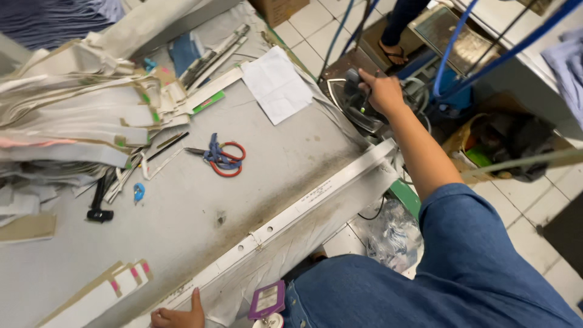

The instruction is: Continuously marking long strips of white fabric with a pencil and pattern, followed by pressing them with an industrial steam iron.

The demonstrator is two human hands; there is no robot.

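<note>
My right hand (382, 91) reaches out past the table's right edge and grips the handle of a dark steam iron (358, 106) that rests on a stand there. My left hand (179, 316) lies at the bottom edge of the view, fingers curled against the near edge of the grey padded table (182, 206), holding nothing that I can see. Red-handled scissors (223, 158) with a blue strap lie on the table's middle, apart from both hands. A long white strip (303, 197) runs along the table's front edge.
A heap of beige and white cardboard templates (73, 115) covers the table's left. A white sheet (276, 85) lies at the back. Blue hoses (455, 42) hang over the iron. Another person's sandalled foot (395, 54) stands on the tiled floor. A purple badge (267, 300) hangs at my waist.
</note>
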